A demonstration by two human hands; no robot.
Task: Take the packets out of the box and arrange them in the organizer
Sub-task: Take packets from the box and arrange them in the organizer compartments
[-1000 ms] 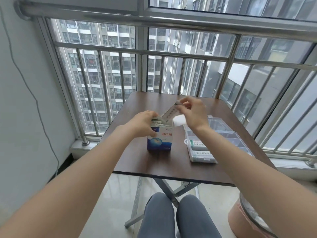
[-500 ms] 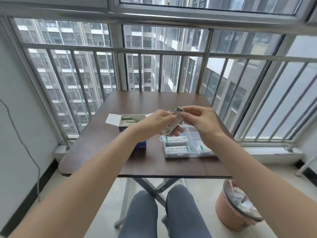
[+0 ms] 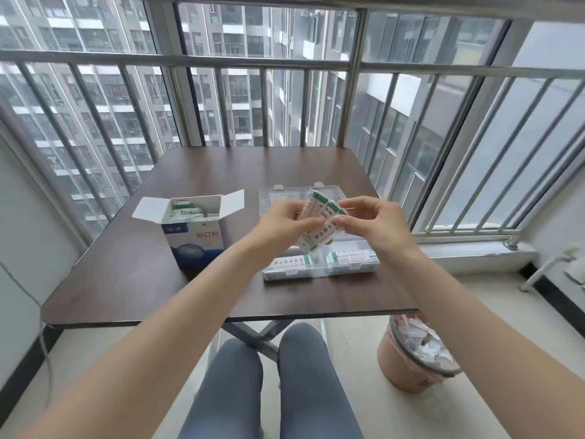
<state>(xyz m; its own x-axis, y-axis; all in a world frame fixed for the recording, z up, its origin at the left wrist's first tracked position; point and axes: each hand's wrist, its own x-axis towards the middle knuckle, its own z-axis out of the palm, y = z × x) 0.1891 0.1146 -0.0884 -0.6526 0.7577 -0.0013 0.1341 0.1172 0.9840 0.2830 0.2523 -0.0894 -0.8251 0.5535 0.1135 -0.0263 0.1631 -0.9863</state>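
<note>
tabletop point(image 3: 221, 296): we see box and organizer side by side on it
box point(image 3: 193, 239): upright, flaps open, packets inside, left of organizer
organizer point(image 3: 319, 270): clear, lid open, packets in its near compartments
packets point(image 3: 316, 236): held above organizer
left hand point(image 3: 281, 223): grip pinching packets
right hand point(image 3: 376, 226): grip pinching packets too

We have a single wide-angle view, worn on the person's head, looking forward and down over both forearms at the table point(image 3: 221, 299) (its whole top fits in frame). It faces the railing point(image 3: 285, 63) and window beyond; the knees show at the bottom edge.
</note>
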